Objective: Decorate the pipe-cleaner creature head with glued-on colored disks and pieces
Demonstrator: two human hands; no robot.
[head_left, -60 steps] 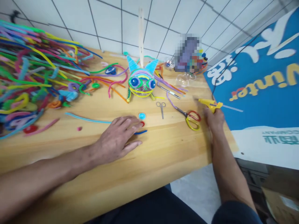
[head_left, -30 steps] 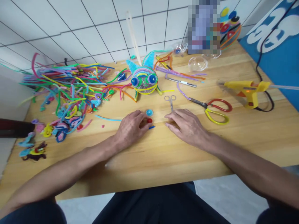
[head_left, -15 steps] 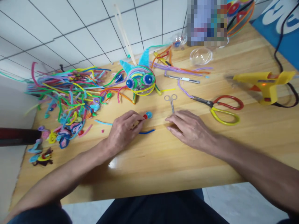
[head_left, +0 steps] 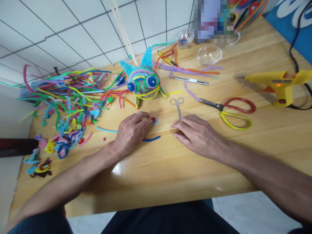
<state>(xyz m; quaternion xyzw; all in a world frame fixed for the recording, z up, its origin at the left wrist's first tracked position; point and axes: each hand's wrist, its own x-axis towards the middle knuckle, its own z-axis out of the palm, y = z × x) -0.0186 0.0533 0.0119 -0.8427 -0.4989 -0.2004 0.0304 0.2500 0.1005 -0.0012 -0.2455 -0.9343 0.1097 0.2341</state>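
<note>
My left hand (head_left: 131, 134) rests low over the table, its fingertips pinched at a small red disc (head_left: 153, 120). Under that piece lies a light blue disc (head_left: 156, 121), mostly covered. A dark blue pipe cleaner (head_left: 153, 139) and a light blue one (head_left: 104, 130) stick out on either side of this hand. Opposite, my right hand (head_left: 196, 136) lies on the wood with thumb and fingers apart, holding nothing. Small metal scissors (head_left: 179, 105) lie just beyond its fingertips. Behind stands a round creature (head_left: 144, 85) of coiled pipe cleaners, with blue eyes and pointed turquoise ears.
Colourful pipe cleaners (head_left: 63, 84) and several coiled shapes (head_left: 63, 146) crowd the left side. Large red-and-yellow-handled scissors (head_left: 236, 123) lie at right, near a yellow glue gun (head_left: 280, 86) with a lit orange light. Clear plastic domes (head_left: 209, 54) sit at the back.
My left hand has shifted the red disc right, onto the light blue one, hiding more of it. My right hand stays almost still. The view has turned slightly.
</note>
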